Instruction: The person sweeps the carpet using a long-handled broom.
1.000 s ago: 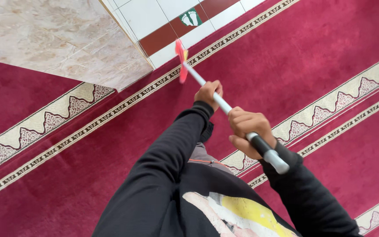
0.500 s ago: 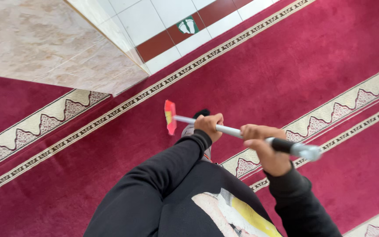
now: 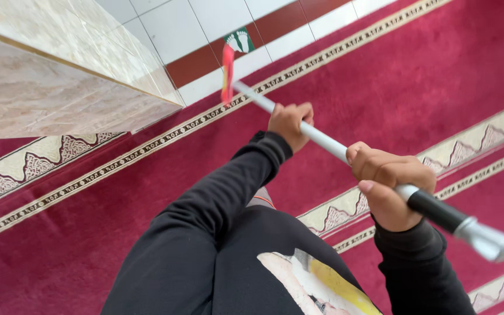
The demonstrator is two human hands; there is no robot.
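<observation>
White pole [image 3: 322, 139], red head [image 3: 227, 73] swung back to far left over carpet border [image 3: 147, 153], near tiled floor [image 3: 176, 29]. Gripped by left hand [image 3: 290, 122] mid-shaft, right hand [image 3: 389, 186] clenched beside black grip [image 3: 438, 211].

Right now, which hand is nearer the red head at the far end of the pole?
Left. The left hand grips the white pole a short way below the red head; the right hand holds farther back, by the black grip.
</observation>
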